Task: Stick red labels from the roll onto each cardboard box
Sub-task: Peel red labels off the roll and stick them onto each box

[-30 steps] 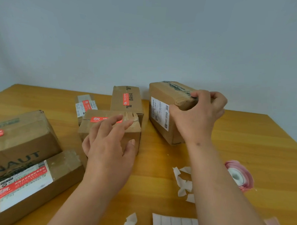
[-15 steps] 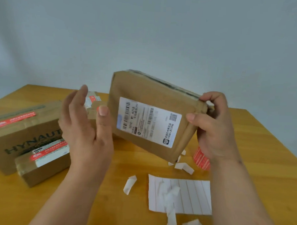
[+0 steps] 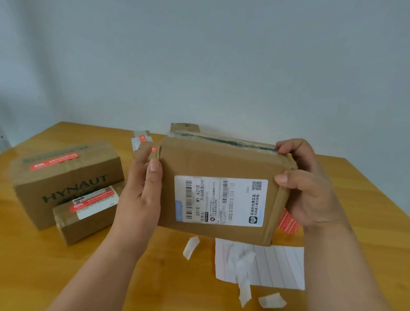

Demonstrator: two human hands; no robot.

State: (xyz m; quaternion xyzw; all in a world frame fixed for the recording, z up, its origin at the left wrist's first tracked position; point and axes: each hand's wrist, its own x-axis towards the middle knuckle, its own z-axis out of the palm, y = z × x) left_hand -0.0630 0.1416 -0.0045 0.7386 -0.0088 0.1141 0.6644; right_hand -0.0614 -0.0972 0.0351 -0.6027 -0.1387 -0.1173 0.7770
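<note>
Above a wooden table [image 3: 30, 265] set against a pale wall, a cardboard box [image 3: 222, 160] with a white shipping label [image 3: 220, 200] is held raised between both hands, gripped at its left edge by the left hand [image 3: 144, 188] and at its right by the right hand [image 3: 308, 185]. Part of the red label roll [image 3: 288, 221] is seen behind it; labelled boxes [image 3: 67, 172] are stacked at left.

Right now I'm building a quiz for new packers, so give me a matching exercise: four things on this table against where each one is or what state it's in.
Things:
1. held box
2. HYNAUT box
3. small box
4. backing sheet

States:
A. lies flat on the table, strips peeled
B. in front of the big box, red label on top
C. off the table between left hand and right hand
D. largest, far left

Pairs: 1-C, 2-D, 3-B, 4-A
</note>
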